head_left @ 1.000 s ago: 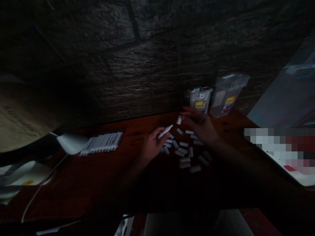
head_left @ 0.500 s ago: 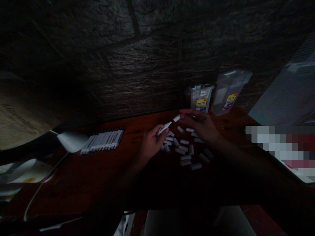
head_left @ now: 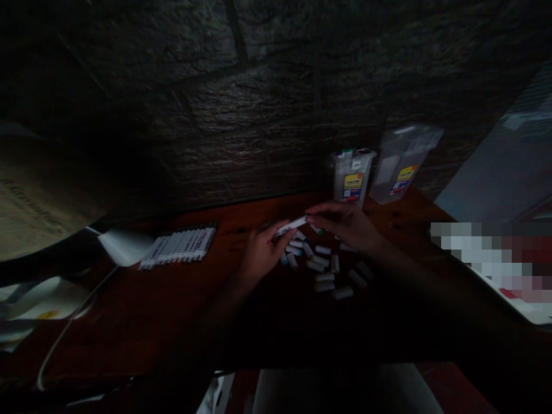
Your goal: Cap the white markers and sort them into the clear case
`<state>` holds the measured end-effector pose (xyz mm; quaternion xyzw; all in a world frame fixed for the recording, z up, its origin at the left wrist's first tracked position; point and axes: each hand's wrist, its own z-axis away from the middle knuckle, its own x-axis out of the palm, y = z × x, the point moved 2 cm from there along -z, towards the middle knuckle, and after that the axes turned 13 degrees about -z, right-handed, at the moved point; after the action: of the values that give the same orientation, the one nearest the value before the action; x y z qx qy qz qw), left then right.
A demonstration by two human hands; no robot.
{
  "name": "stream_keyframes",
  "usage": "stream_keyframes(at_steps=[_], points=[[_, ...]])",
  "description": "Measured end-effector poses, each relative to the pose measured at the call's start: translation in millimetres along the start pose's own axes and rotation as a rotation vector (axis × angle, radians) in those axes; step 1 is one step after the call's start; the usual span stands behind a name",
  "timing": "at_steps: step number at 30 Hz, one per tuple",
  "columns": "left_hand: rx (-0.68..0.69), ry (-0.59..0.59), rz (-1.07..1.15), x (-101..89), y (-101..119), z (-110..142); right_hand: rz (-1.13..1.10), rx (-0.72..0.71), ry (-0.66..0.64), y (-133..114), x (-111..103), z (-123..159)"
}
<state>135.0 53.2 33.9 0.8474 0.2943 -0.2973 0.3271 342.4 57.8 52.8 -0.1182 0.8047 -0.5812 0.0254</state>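
In the head view, the left hand [head_left: 262, 253] grasps a white marker [head_left: 284, 230] by its body; the right hand [head_left: 351, 224] pinches a white cap [head_left: 301, 221] at the marker's far right end; both hands hold the piece tilted just above the desk [head_left: 235, 227], over the left far edge of the loose caps [head_left: 323, 250]; cap and marker look in line, though whether the cap is seated I cannot tell.

A cap pushed on at a slant could, I judge, catch the tip or spring from the fingertips; the short pinch would be the cause; the dim light and the mixed coloured ends among the loose caps could lead to a mismatch; a lowered right wrist could roll the nearby caps about.

At the far right stand two see-through containers; the left container [head_left: 352, 164] shows coloured ends at its top, so it seems to hold markers or caps; the right container [head_left: 399, 158] leans beside it, its contents not discernible; to the left lies a row of markers [head_left: 181, 246], side by side.
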Motion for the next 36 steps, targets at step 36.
stream_keyframes(at_steps=[36], points=[[-0.083, -0.103, -0.4, -17.5, 3.2, -1.0, -0.005, 0.135, 0.191, 6.8, -1.5, -1.7]])
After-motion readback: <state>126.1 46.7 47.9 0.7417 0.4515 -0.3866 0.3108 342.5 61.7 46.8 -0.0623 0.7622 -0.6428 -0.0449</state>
